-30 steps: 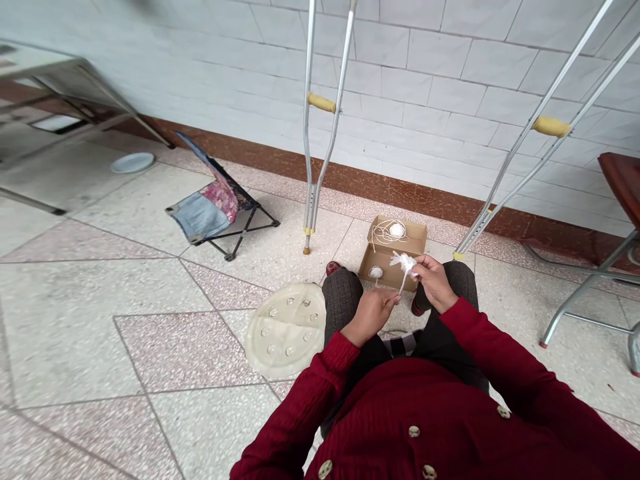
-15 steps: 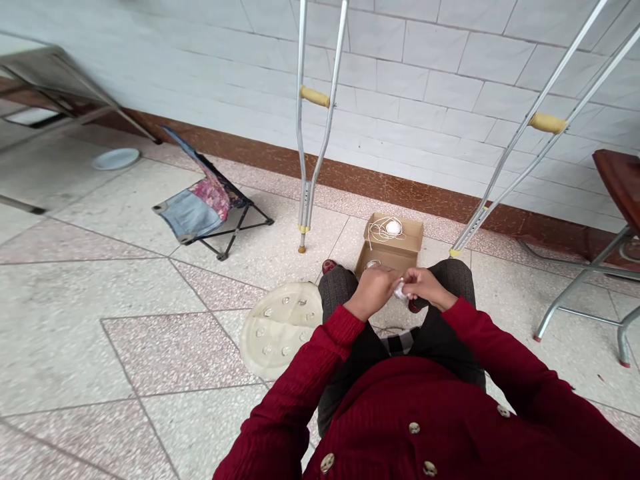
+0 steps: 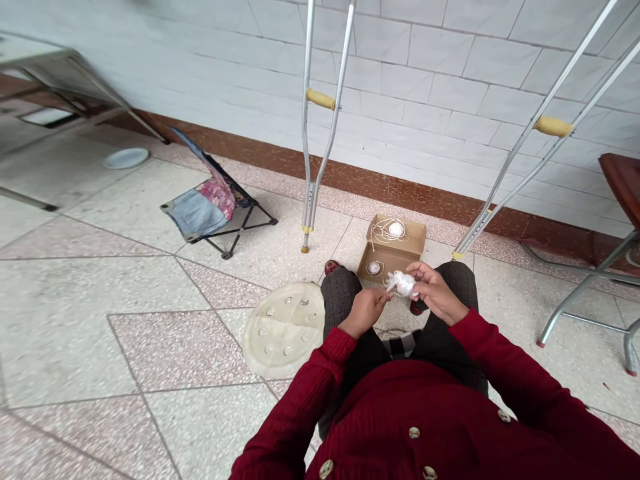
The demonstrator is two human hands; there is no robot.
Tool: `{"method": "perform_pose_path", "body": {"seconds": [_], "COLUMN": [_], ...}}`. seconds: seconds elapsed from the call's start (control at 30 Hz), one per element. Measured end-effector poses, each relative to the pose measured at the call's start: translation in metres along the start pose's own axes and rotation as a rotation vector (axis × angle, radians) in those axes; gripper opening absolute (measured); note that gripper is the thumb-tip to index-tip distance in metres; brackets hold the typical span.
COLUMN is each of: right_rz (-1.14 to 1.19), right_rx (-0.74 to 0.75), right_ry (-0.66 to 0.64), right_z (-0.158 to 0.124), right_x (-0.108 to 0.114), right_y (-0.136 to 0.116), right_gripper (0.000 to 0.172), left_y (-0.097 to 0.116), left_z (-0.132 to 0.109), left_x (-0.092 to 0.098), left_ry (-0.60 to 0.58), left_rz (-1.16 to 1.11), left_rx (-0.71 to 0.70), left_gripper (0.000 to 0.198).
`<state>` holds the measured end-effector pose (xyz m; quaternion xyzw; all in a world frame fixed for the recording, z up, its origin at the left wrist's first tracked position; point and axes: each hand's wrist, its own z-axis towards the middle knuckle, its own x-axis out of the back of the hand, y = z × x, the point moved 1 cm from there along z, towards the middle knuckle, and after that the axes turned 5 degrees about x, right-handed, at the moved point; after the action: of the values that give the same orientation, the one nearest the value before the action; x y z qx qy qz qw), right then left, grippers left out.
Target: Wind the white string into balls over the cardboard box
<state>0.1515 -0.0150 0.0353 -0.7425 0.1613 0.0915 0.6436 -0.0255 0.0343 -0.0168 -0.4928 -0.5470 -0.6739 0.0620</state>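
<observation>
The left hand (image 3: pixel 365 312) and right hand (image 3: pixel 436 292) are held close together just above the knees (image 3: pixel 341 293), fingers curled inward, red-sleeved forearms (image 3: pixel 500 353) angling in.

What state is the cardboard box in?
Open: the cardboard box has its flaps spread, showing a white ball and string inside.

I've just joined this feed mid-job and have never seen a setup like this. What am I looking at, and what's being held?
There's no machine here. This single view comes from a camera worn on a person's head, looking down at their own bare hands. The right hand holds a small white fluffy bundle, and the left hand is right beside it. Beyond the hands, on the speckled tile floor, sits an open brown cardboard box holding a white ball and loose white string.
</observation>
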Motion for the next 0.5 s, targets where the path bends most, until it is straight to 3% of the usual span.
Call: {"method": "perform_pose_path", "body": {"seconds": [0.13, 0.27, 0.37, 0.5], "right_rz": [-0.095, -0.106, -0.077, -0.080], "right_rx": [-0.120, -0.146, -0.111, -0.073], "right_ry": [-0.191, -0.135, -0.117, -0.211], "right_z": [-0.016, -0.016, -0.014, -0.017], "right_x": [-0.002, 0.001, 0.000, -0.002], "right_y": [0.003, 0.007, 0.003, -0.001], "right_gripper": [0.040, 0.031, 0.026, 0.033], "left_y": [0.007, 0.015, 0.009, -0.007], "left_z": [0.017, 0.030, 0.031, 0.026], "left_x": [0.014, 0.025, 0.015, -0.008], "left_ry": [-0.025, 0.007, 0.021, -0.053], "left_rz": [0.000, -0.002, 0.010, -0.024], "left_rx": [-0.081, -0.163, -0.094, -0.004], "left_gripper": [0.024, 0.024, 0.020, 0.018]}}
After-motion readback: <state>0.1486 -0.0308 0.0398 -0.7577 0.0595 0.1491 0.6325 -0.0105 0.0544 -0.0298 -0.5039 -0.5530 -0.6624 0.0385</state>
